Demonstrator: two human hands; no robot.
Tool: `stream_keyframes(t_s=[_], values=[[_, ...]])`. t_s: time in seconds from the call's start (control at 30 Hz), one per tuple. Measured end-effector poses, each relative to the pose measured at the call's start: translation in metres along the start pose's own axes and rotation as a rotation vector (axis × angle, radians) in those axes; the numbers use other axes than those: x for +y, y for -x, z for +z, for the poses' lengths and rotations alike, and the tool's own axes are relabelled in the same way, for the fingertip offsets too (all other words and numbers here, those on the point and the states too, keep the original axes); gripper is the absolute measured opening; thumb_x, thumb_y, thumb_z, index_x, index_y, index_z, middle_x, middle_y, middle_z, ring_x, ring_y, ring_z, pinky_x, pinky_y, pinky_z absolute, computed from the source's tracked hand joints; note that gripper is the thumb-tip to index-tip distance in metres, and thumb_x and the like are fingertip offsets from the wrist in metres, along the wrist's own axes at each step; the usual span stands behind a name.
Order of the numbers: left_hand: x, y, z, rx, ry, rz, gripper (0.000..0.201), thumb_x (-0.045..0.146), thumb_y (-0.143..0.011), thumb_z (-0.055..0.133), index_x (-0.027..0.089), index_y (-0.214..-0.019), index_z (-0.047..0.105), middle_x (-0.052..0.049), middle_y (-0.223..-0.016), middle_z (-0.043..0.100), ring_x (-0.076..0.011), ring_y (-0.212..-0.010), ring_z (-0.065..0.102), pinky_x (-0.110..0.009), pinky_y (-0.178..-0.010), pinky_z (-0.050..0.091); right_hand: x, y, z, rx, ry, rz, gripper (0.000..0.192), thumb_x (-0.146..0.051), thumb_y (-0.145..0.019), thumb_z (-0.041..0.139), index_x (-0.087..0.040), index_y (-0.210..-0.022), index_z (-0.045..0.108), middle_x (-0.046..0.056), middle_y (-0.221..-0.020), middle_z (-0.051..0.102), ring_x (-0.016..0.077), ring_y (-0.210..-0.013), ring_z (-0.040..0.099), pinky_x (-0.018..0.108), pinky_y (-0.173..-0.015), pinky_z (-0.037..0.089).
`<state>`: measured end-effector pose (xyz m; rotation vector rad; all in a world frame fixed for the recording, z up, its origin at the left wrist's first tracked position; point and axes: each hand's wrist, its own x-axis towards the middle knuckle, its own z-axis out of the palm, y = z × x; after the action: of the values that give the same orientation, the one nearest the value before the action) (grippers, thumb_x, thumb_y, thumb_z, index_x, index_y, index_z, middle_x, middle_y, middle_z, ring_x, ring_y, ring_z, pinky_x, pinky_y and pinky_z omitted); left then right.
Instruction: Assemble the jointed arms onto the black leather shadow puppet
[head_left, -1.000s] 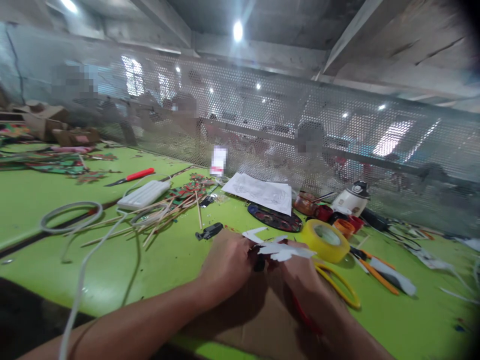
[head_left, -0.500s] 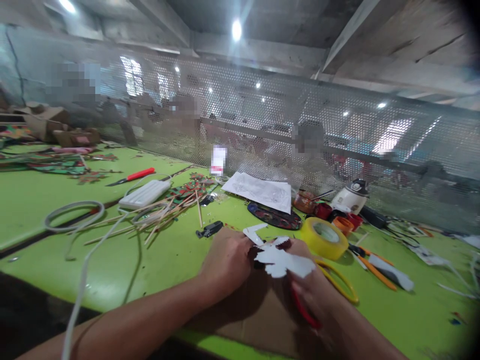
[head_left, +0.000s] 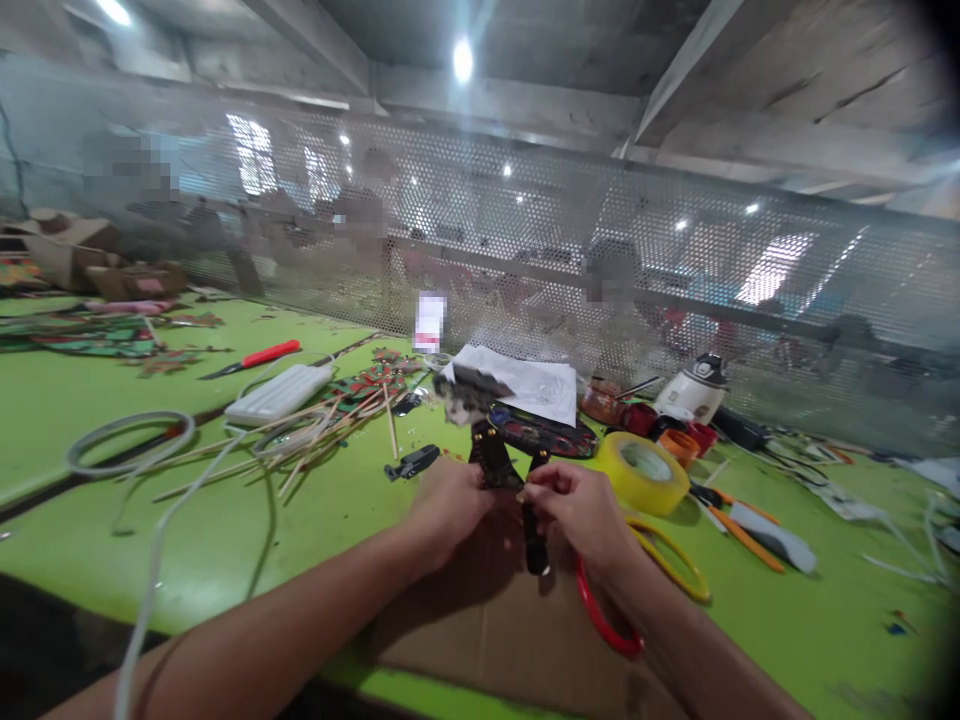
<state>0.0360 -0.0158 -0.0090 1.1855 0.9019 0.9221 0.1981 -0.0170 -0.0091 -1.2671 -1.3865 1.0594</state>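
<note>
Perforated screen (head_left: 487, 235) stands along the far edge of the green surface (head_left: 210, 555). Cardboard (head_left: 517, 640) lies at the near edge, beneath both hands. Left hand (head_left: 450, 505): fingers closed on the lower body of a dark, gold-dotted cutout (head_left: 493, 458). Right hand (head_left: 585, 510): fingers appear to pinch its right-hand limb; exact contact is partly hidden. The cutout is held above the cardboard, its pale upper part blurred, tilted toward the far edge. Judged light, thin and fairly stiff; material undetermined. Narrow limbs would likely bend first, so the broad body is the sounder hold. Tape (head_left: 643, 474) rests just beyond the right hand.
</note>
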Motion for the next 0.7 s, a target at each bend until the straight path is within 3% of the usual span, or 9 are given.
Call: stream_keyframes(t_s=[0.1, 0.37, 0.7], values=[[0.000, -0.002, 0.002, -0.015, 0.148, -0.112, 0.034, 0.037, -0.062, 0.077, 0.009, -0.079, 0.069, -0.013, -0.075, 0.071, -0.0232, -0.065, 0.065, -0.030, -0.056, 0.047, -0.005, -0.002, -0.005, -0.017, -0.051, 0.043, 0.020, -0.031, -0.061, 0.073, -0.015, -0.068, 0.064, -0.001, -0.051, 0.061, 0.0113, -0.040, 0.054, 0.023, -0.040, 0.043], [-0.004, -0.007, -0.005, 0.166, 0.260, -0.073, 0.027, 0.022, -0.047, 0.084, 0.007, -0.062, 0.067, -0.008, -0.066, 0.068, -0.0135, -0.060, 0.060, -0.024, -0.062, 0.046, -0.005, 0.001, -0.005, -0.113, -0.095, -0.015, 0.021, -0.033, -0.065, 0.075, -0.013, -0.069, 0.067, -0.002, -0.055, 0.061, 0.0083, -0.042, 0.053, 0.021, -0.043, 0.043], [0.000, -0.002, 0.000, 0.082, 0.243, -0.019, 0.027, 0.021, -0.050, 0.084, 0.007, -0.068, 0.071, -0.008, -0.069, 0.067, -0.0158, -0.064, 0.060, -0.027, -0.063, 0.044, -0.014, 0.007, -0.001, -0.099, -0.018, 0.026, 0.016, -0.029, -0.067, 0.068, -0.013, -0.073, 0.065, -0.001, -0.056, 0.061, 0.0110, -0.046, 0.057, 0.022, -0.047, 0.044]])
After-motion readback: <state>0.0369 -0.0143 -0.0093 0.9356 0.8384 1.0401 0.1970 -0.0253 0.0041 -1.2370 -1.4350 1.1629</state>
